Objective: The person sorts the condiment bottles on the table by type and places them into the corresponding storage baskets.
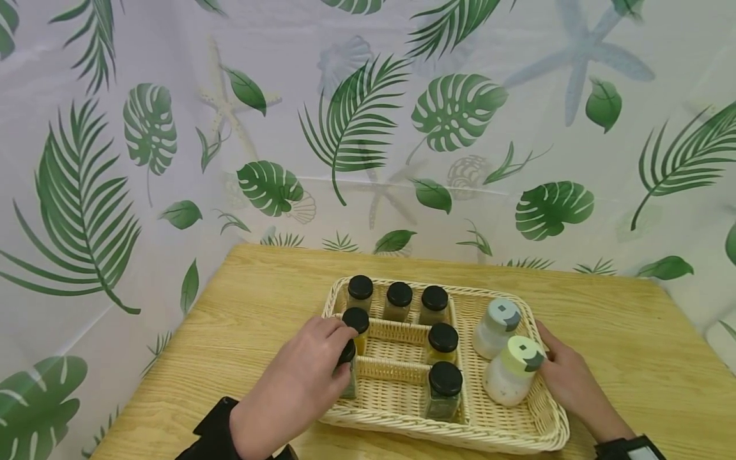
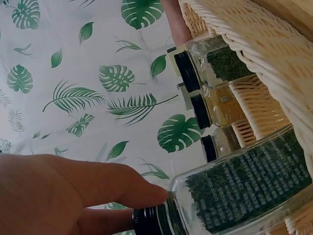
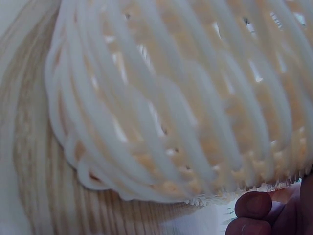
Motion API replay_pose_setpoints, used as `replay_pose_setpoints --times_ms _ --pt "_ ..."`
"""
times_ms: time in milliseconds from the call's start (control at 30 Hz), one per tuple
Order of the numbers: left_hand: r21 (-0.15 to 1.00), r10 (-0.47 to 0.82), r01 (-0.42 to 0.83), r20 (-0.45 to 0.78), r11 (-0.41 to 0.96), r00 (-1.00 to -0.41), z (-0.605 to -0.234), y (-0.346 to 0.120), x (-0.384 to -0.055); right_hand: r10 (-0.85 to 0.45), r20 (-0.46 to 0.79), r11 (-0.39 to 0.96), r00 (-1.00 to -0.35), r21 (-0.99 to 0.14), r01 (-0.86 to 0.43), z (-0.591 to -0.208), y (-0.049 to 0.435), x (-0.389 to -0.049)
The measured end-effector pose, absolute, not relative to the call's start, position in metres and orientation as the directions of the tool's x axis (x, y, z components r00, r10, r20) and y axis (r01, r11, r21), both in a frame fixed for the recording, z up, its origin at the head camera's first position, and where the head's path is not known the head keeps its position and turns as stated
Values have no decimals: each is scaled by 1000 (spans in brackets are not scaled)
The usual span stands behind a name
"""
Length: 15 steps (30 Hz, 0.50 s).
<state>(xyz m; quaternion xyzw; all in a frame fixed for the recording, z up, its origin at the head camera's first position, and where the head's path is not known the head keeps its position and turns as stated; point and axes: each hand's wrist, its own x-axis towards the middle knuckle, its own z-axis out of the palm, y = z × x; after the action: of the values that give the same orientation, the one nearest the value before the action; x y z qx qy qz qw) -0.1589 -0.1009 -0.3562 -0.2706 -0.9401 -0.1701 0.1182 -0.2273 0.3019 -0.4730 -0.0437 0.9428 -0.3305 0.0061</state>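
Note:
My left hand [image 1: 301, 377] pinches the black lid of a square glass spice jar [image 2: 244, 188] between thumb and fingers. Dried green herbs and white print show through its glass. The jar is in the front left compartment of a pale wicker basket [image 1: 443, 436], mostly covered by the hand in the head view. At the basket's right side my right hand [image 1: 566, 370] grips the rim, and its curled fingertips [image 3: 253, 204] show beside the woven wall in the right wrist view.
Several other black-lidded jars [image 1: 445, 388] fill parts of the divided left side. On the right side stand a grey-lidded shaker [image 1: 496, 329] and a yellow-lidded shaker [image 1: 510, 374]. Beneath is a wooden table [image 1: 259, 287]; a leaf-printed sheet [image 1: 368, 128] hangs behind it.

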Motion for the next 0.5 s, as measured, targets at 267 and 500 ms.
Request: replay_pose_setpoints --times_ms 267,500 --pt "273 488 562 295 781 -822 -368 -98 -161 -86 23 783 -996 -617 -82 -473 303 -228" --pt "264 507 566 261 781 -821 -378 -96 -163 -89 14 780 -996 -621 -79 -473 303 -227"
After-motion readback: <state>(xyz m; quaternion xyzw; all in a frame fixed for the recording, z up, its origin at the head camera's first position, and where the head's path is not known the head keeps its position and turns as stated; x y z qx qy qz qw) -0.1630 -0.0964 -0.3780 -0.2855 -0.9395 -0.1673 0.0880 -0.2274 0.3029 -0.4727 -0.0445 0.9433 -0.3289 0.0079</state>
